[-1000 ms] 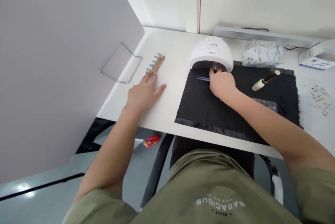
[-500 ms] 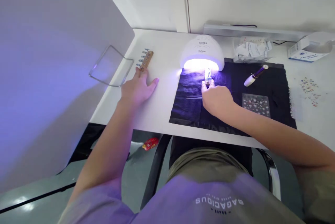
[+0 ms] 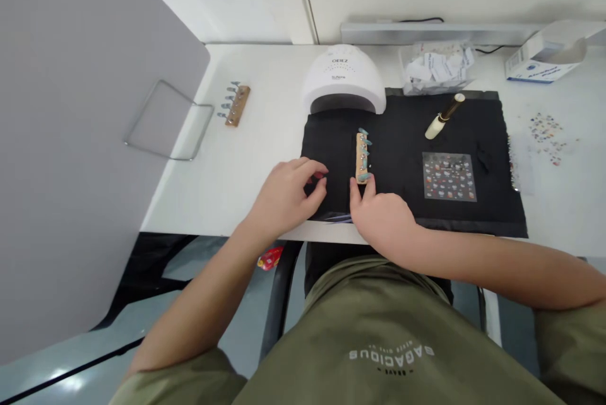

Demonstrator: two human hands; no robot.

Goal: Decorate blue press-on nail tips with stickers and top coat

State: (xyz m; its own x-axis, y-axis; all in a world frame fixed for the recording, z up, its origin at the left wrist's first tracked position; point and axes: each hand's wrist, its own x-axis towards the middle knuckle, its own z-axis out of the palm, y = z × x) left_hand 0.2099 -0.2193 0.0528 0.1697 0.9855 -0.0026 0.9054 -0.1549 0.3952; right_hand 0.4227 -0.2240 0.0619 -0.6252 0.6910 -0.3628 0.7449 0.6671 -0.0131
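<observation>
My right hand (image 3: 382,216) grips the near end of a wooden strip (image 3: 361,156) between its fingers. Several teal nail tips stand on that strip, which lies on the black cloth (image 3: 398,134) in front of the lamp. My left hand (image 3: 293,193) is over the cloth's left edge, its thumb and fingers curved with a gap between them and nothing seen in it. A white dome lamp (image 3: 344,77) stands at the cloth's back left, its opening dark. A second wooden strip (image 3: 238,106) with blue-grey nail tips lies on the white table at the left. Tweezers (image 3: 338,219) lie near the front edge.
On the cloth's right are a polish bottle (image 3: 444,117) and a sticker sheet (image 3: 449,176). Behind stand a clear container of packets (image 3: 438,69) and an open white box (image 3: 544,61). Small gems (image 3: 546,134) lie scattered at the right. A wire frame (image 3: 203,134) juts over the left edge.
The lamp's light has gone out. My right hand has drawn its strip out of the lamp toward me. My left hand has let go of the other strip and moved right to the cloth.
</observation>
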